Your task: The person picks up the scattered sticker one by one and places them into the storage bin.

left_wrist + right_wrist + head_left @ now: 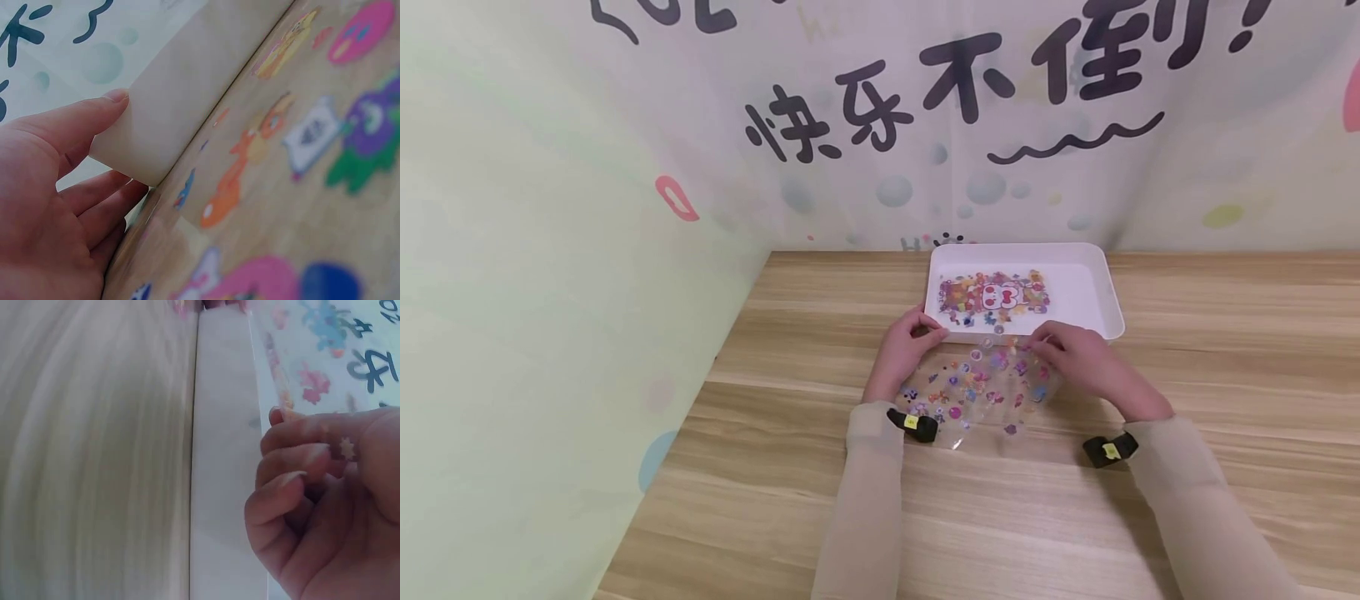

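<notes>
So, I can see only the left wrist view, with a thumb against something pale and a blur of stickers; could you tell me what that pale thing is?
Observer: It is the near wall of a white tray on the wooden table. The left hand rests by its near left corner.
Operator: Thank you. Is anything in the tray?
Observer: Yes, one colourful sticker sheet lies flat inside it.
Operator: And the stickers filling my view?
Observer: Those are on a second, clear sheet lying on the table in front of the tray, between the two hands.
Operator: What is the right hand doing?
Observer: The right hand pinches that clear sheet at its far right edge, fingers curled.
</notes>
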`<state>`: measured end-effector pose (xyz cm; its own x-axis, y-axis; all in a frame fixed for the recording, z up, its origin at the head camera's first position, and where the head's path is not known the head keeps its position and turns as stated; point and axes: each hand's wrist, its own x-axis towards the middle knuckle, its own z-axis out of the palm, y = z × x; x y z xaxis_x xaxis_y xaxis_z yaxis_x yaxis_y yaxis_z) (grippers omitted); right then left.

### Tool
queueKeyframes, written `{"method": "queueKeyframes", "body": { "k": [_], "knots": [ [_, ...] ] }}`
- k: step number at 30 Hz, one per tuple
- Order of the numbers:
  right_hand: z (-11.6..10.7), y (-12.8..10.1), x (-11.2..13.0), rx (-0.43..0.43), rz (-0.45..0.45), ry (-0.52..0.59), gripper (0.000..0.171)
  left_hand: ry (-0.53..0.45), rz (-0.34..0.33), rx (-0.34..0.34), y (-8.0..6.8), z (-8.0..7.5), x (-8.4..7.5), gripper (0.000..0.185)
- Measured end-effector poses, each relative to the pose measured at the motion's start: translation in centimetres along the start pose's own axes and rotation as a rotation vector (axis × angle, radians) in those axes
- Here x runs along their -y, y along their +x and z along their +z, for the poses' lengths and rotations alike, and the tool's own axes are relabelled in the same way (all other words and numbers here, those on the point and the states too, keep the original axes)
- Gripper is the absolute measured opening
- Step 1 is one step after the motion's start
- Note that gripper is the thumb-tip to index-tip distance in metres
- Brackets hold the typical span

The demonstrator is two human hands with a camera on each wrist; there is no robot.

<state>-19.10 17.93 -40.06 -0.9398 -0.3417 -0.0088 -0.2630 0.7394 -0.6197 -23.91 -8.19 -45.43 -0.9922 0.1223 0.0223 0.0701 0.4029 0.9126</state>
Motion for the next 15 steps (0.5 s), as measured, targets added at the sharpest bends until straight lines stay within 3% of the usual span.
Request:
{"method": "queueKeyframes", "body": {
  "k": [6,15],
  "knots": [
    [-1.2,-0.4,-0.4,-0.012,0.096,0.039,0.027,0.001,0.005,-0.002,0.1,0.0,0.1,0.018],
    [-1.7,-0.5,-1.2,-0.102,0.122,0.113,0.036,0.007,0.014,-0.001,0.0,0.0,0.1,0.018]
  ]
}}
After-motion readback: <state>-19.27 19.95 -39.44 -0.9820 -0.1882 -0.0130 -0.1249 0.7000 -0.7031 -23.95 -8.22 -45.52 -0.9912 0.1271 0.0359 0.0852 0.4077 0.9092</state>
